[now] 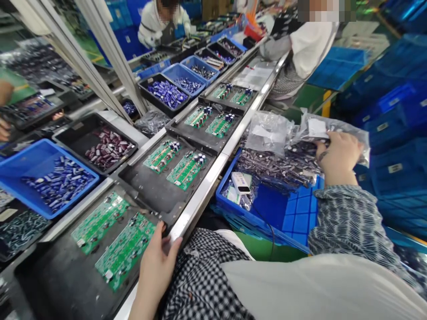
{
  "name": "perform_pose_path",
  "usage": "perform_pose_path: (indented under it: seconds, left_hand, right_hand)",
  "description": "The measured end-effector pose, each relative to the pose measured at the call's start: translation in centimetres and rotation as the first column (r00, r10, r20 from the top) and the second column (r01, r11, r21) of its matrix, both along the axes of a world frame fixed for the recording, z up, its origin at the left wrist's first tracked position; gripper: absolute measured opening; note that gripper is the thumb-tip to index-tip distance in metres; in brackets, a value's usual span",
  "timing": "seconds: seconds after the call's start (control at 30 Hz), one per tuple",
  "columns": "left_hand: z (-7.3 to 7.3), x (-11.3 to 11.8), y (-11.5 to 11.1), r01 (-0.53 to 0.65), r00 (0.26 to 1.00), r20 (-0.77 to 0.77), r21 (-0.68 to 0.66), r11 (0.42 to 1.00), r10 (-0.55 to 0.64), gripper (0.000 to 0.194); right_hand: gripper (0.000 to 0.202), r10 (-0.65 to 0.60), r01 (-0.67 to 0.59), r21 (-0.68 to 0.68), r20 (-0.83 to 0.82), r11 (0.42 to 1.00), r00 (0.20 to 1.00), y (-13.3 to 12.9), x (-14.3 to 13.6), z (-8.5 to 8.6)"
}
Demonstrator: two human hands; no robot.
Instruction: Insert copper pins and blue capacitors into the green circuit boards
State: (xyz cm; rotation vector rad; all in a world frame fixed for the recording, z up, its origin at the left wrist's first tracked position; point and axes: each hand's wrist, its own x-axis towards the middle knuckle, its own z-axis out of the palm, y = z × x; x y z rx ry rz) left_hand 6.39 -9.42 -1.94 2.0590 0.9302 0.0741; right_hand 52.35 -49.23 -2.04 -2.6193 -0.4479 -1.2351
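My left hand (158, 260) rests at the edge of the nearest black tray (66, 271), its thumb apart from the fingers over the metal rail. Two green circuit boards lie in that tray; the closer circuit board (125, 251) is right beside my fingers. Off to the right, my right hand (342, 153) is closed on a clear plastic bag (362, 133) with a white label; the fingertips are partly hidden. Under it, many loose dark leaded components (276, 166) are heaped over a blue crate (230, 226). Another clear bag (268, 133) lies to its left.
More black trays with boards (160, 189) run up the line. Bins of blue capacitors (60, 182) and maroon parts (110, 149) stand left of it. A white device (240, 183) with a cable sits in the crate. Co-workers (163, 24) are further along; stacked blue crates (396, 164) stand right.
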Motion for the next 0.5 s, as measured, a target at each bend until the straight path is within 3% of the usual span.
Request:
perform_pose_path:
  seconds: [0.07,0.17,0.23,0.33,0.43,0.47,0.5]
  left_hand:
    - [-0.4,1.1,-0.6,0.100,0.988,0.128,-0.056,0.993,-0.092,0.078]
    - [-0.6,1.7,-1.5,0.169,0.935,0.319,-0.008,0.986,-0.158,0.070]
    - [-0.5,1.8,-2.3,0.197,0.906,0.379,0.009,0.980,-0.185,0.059]
    - [-0.1,2.5,-3.7,0.261,0.885,0.428,-0.132,0.956,-0.183,0.052]
    - [0.6,4.1,-5.1,0.291,0.869,0.476,-0.265,0.920,-0.137,0.054]
    - [0.9,4.6,-5.5,0.283,0.880,0.454,-0.258,0.924,-0.143,0.051]
    - [1.3,5.0,-5.7,0.270,0.897,0.412,-0.231,0.935,-0.158,0.049]
  right_hand:
    - [0.044,0.025,-0.028,0.054,0.056,0.998,0.998,0.4,0.2,0.9]
    - [0.033,0.020,-0.016,0.192,-0.023,0.981,1.000,1.8,-1.5,4.2]
    - [0.027,0.004,0.040,0.231,-0.184,0.972,0.983,3.4,-4.5,6.9]
    - [0.027,0.066,0.019,0.288,-0.284,0.957,0.957,7.0,-10.8,9.4]
    - [0.026,0.268,-0.151,0.349,-0.318,0.925,0.909,12.5,-18.0,8.7]
    - [0.023,0.467,-0.330,0.382,-0.353,0.863,0.811,14.7,-20.4,7.9]
    - [0.022,0.666,-0.514,0.434,-0.368,0.740,0.649,16.9,-22.7,7.0]
